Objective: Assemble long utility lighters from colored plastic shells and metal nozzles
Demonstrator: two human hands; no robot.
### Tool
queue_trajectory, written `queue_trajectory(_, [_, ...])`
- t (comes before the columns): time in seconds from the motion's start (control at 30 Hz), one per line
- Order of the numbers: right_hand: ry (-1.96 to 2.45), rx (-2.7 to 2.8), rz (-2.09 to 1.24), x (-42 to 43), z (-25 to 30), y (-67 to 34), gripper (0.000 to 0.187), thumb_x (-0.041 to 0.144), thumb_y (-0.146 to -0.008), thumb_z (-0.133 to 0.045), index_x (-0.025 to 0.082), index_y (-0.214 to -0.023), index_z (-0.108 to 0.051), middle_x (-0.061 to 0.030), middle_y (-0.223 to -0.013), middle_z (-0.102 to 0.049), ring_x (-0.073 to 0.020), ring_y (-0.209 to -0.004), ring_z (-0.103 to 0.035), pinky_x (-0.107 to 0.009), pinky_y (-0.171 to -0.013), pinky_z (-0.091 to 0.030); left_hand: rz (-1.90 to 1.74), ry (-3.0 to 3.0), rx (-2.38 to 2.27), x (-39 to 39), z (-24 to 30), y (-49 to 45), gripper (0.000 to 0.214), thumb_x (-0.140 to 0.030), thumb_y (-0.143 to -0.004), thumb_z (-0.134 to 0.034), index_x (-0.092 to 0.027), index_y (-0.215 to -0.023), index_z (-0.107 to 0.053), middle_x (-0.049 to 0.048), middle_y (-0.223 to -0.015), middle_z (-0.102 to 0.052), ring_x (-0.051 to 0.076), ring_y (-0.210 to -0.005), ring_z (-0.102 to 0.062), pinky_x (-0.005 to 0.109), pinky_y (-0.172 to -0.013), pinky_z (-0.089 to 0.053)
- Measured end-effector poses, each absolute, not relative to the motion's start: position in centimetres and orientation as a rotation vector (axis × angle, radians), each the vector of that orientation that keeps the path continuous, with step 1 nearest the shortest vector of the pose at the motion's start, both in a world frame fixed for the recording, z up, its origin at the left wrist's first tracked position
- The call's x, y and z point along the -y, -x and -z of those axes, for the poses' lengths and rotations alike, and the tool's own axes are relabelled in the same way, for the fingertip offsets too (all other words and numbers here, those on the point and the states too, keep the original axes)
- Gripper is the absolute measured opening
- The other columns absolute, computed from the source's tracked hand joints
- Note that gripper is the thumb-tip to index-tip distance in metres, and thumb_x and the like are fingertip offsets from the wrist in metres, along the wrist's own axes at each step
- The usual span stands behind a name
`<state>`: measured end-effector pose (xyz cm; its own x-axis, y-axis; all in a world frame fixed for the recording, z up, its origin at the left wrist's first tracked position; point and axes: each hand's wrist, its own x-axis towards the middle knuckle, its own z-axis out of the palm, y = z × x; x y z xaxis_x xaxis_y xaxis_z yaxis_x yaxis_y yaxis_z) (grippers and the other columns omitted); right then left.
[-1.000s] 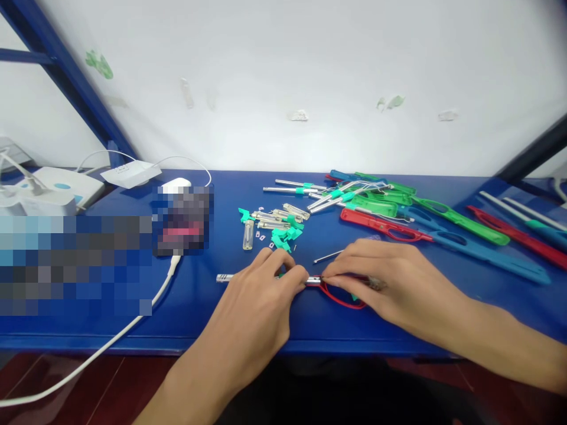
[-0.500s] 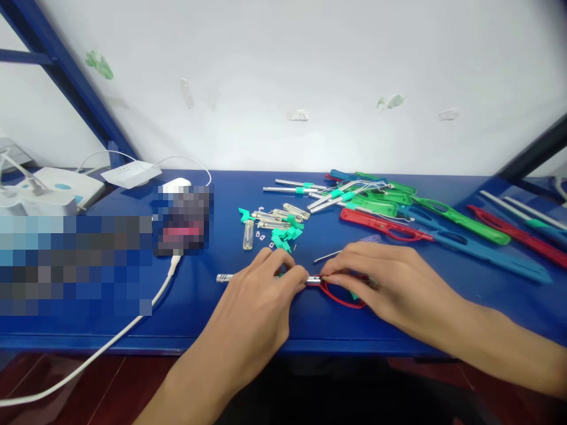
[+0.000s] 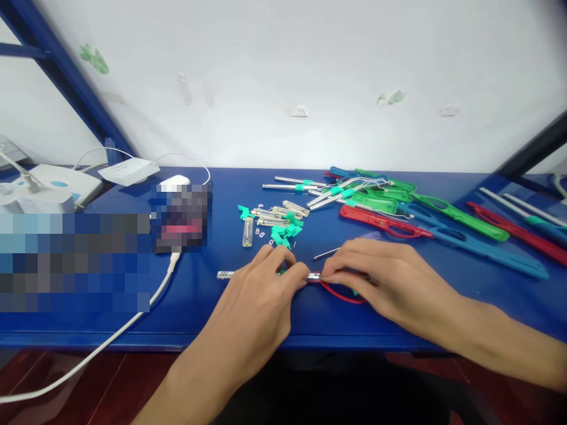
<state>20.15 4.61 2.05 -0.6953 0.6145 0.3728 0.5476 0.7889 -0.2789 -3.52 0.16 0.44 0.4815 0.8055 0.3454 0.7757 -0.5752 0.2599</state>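
Observation:
Both hands rest on the blue table (image 3: 212, 321) near its front edge. My left hand (image 3: 261, 295) pinches a thin silver metal rod (image 3: 225, 275) that lies across the table, its left end sticking out past my fingers. My right hand (image 3: 390, 280) is closed on the red plastic handle (image 3: 343, 295) at the rod's right end; only a red loop shows below my fingers. The fingertips of the two hands almost touch. A loose thin metal pin (image 3: 326, 254) lies just behind them.
Small clear tubes and teal clips (image 3: 274, 227) lie behind my left hand. A pile of green, blue and red plastic handles with metal rods (image 3: 390, 206) spreads to the right. A white cable (image 3: 133, 321) runs off the left front edge. White devices (image 3: 48, 189) sit at far left.
Both hands stay in place on the rod and red handle. The view has shifted slightly, so everything sits a little higher in the picture.

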Motion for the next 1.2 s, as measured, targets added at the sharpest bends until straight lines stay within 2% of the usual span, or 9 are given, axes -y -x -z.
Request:
queue_trajectory(0.23, [0.925,2.508,-0.296,-4.8,-3.1,-20.3,0.016,0.02,-0.101,-0.062,0.025,-0.1,-0.077,-0.0009,-0.095,-0.082,-0.019,-0.081,-0.077,-0.029,-0.074,-0.057,-0.66,-2.657,-1.413,0.0,-0.5,3.4,0.034,0.004,-0.095,-0.048,-0.021,-0.111,-0.065,0.0059,-0.109,-0.061,0.025,-0.1,-0.061,0.036,-0.074,-0.056])
queue_trajectory(0.37, [0.839,2.618,-0.201,-4.8,-4.0,-20.8,0.024,0.015,-0.102,-0.057,0.024,-0.104,-0.079,-0.0022,-0.101,-0.083,-0.0209,-0.089,-0.079,-0.031,-0.08,-0.058,-0.652,-2.652,-1.408,-0.1,-0.4,3.5,0.035,0.005,-0.094,-0.049,-0.021,-0.111,-0.065,0.0062,-0.111,-0.061,0.026,-0.102,-0.06,0.04,-0.079,-0.058])
queue_trajectory(0.53, [0.755,2.699,-0.078,-4.7,-3.9,-20.7,0.03,0.007,-0.098,-0.056,0.025,-0.103,-0.08,-0.0032,-0.096,-0.081,-0.0205,-0.081,-0.076,-0.03,-0.07,-0.056,-0.649,-2.668,-1.411,0.0,-0.4,3.6,0.034,0.005,-0.094,-0.049,-0.02,-0.11,-0.065,0.0067,-0.112,-0.062,0.026,-0.103,-0.061,0.04,-0.079,-0.058])
queue_trajectory(0.77, [0.685,2.66,0.005,-4.7,-3.1,-20.5,0.03,0.006,-0.101,-0.052,0.02,-0.105,-0.079,-0.0053,-0.095,-0.079,-0.0207,-0.078,-0.073,-0.031,-0.068,-0.053,-0.657,-2.67,-1.378,0.0,-0.4,3.6,0.038,0.008,-0.093,-0.049,-0.019,-0.112,-0.068,0.0071,-0.111,-0.062,0.026,-0.102,-0.061,0.038,-0.078,-0.058])
queue_trajectory(0.93, [0.64,2.662,0.058,-4.6,-3.2,-20.4,0.034,0.002,-0.1,-0.049,0.019,-0.105,-0.078,-0.0046,-0.09,-0.078,-0.0212,-0.073,-0.07,-0.033,-0.065,-0.051,-0.666,-2.649,-1.35,-0.1,-0.3,3.7,0.034,0.003,-0.098,-0.05,-0.019,-0.117,-0.068,0.0074,-0.113,-0.061,0.025,-0.103,-0.06,0.039,-0.08,-0.058])
queue_trajectory(1.07, [0.673,2.671,-0.003,-4.5,-3.0,-20.5,0.027,0.004,-0.1,-0.054,0.019,-0.105,-0.076,-0.0044,-0.095,-0.078,-0.0225,-0.078,-0.072,-0.035,-0.071,-0.052,-0.683,-2.62,-1.335,0.0,-0.5,3.6,0.021,-0.011,-0.107,-0.05,-0.018,-0.115,-0.069,0.0079,-0.108,-0.062,0.026,-0.101,-0.059,0.042,-0.084,-0.058])
queue_trajectory(1.2, [0.7,2.661,-0.099,-4.3,-2.4,-20.8,0.023,0.005,-0.098,-0.061,0.021,-0.108,-0.074,-0.0019,-0.101,-0.078,-0.0214,-0.086,-0.073,-0.034,-0.079,-0.053,-0.691,-2.64,-1.361,0.6,0.0,3.4,0.029,-0.009,-0.107,-0.044,-0.016,-0.124,-0.066,0.0091,-0.108,-0.062,0.027,-0.102,-0.059,0.048,-0.089,-0.058])
